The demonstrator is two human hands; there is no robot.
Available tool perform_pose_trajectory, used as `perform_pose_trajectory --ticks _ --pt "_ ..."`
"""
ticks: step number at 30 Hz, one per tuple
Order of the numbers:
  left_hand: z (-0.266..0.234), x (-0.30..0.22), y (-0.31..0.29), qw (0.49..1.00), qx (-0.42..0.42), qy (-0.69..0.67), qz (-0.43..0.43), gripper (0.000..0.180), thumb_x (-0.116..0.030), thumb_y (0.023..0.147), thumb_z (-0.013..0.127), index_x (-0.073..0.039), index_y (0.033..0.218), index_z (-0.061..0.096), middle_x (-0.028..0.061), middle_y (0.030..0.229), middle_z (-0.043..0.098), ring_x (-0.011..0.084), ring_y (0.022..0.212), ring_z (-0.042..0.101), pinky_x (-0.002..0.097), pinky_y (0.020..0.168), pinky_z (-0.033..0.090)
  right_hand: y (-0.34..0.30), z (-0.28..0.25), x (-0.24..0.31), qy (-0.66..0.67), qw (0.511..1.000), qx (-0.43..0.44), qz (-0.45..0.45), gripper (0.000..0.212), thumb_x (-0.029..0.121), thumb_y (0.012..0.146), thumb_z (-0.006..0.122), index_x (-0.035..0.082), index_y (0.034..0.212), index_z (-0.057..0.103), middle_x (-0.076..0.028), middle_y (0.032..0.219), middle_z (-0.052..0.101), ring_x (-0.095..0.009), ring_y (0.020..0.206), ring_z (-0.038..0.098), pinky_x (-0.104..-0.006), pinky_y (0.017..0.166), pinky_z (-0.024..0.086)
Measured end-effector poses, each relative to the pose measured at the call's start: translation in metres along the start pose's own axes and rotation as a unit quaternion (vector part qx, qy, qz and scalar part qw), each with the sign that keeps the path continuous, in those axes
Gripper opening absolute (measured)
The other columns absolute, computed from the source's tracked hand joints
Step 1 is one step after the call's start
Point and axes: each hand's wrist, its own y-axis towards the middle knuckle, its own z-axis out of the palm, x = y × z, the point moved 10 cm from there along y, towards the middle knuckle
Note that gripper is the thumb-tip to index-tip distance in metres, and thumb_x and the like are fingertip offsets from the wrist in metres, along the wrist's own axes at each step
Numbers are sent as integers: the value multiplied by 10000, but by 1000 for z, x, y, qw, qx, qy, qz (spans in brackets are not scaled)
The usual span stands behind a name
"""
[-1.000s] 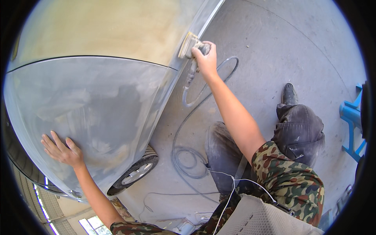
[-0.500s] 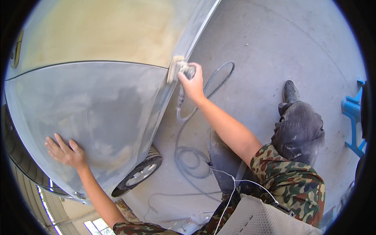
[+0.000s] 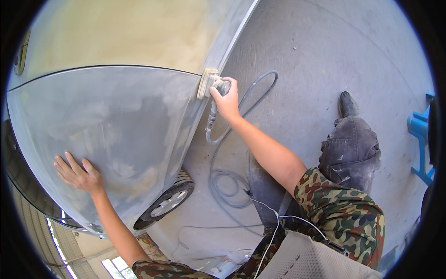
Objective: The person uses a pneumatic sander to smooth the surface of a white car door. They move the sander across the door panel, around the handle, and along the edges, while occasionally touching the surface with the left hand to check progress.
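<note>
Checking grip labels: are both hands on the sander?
No, only the right hand holds the sander; the left hand rests on the grey car panel.

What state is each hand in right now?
Left hand: open, resting on the car.
Right hand: closed, holding a sander against the car.

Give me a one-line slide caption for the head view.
Right hand holds a palm sander against the lower side of a car; left hand rests on its grey panel.

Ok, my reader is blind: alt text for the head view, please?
A person's right hand holds a power sander against the lower side edge of a car; the left hand rests on its grey panel. The sander's hose loops over the floor.
</note>
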Motion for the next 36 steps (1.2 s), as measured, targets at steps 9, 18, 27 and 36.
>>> perform_pose_trajectory --ticks 9,18,27,36 --pt "-13 -6 -19 1000 23 9 4 537 -403 1088 453 -110 1526 553 165 1637 437 369 1530 379 569 1223 268 24 -11 -7 64 998 3 15 569 248 823 826 35 1259 528 -181 1186 583 -308 1118 588 -418 1008 471" --pt "-31 -3 -4 1000 14 20 18 537 -402 1085 455 -106 1521 559 171 1636 437 377 1527 381 572 1224 266 -13 -5 -10 4 1000 1 -15 537 191 873 815 38 1269 485 -84 1031 621 -144 876 616 -318 790 535" --pt "-60 37 -40 998 31 45 13 559 -432 1101 416 -88 1523 545 200 1624 438 411 1516 381 583 1232 245 -3 6 16 51 997 55 34 587 284 835 812 59 1287 513 -190 1235 547 -339 1158 582 -444 1016 471" --pt "-107 61 -156 986 108 86 -90 680 -526 1105 381 -95 1630 349 239 1702 253 448 1568 240 653 1236 168 0 3 52 -11 998 62 26 600 314 834 794 58 1291 501 -199 1262 545 -360 1164 594 -464 1004 486"
